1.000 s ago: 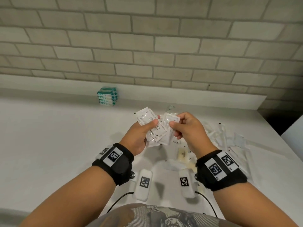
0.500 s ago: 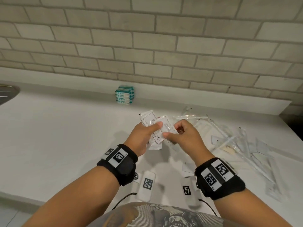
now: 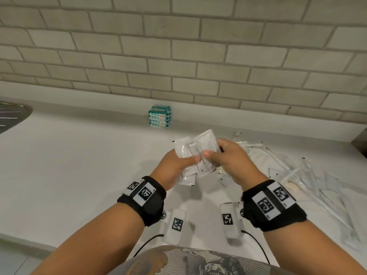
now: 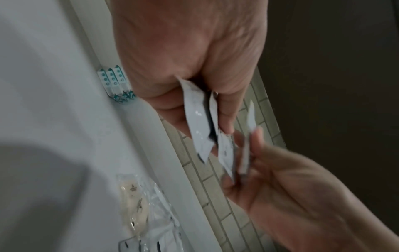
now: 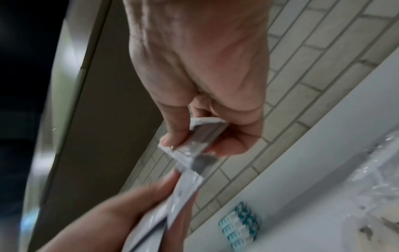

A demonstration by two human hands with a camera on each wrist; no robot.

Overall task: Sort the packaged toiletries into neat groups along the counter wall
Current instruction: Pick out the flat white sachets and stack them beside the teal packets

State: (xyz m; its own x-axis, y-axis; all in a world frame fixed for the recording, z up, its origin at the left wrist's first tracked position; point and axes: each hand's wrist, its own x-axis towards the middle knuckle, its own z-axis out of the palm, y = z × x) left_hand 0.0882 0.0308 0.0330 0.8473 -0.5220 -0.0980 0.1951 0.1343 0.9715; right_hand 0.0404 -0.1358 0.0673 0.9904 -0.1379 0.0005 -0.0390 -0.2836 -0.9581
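Pale brick tiling backs a white table, with a low white ledge running along the foot of the wall. At the far left edge of the head view a dark metal rim, possibly a sink, cuts into frame. Against the ledge stands a small stack of teal-and-white packets, neatly piled. To the right, a loose scatter of clear-wrapped toiletries lies spread across the table, overlapping one another.

Both hands are raised above the table in front of the person's body, wrists banded in black straps bearing printed markers. The left hand grasps a bunch of flat white sachets, thumb pressed across their face and fingers curled behind. The right hand pinches one sachet of the same bunch between thumb and fingers, its knuckles turned toward the wall. The two thumbs nearly meet over the packets. Wrist views show the sachets edge-on, fanned slightly between the two hands; motion blur softens the lower hand in each.
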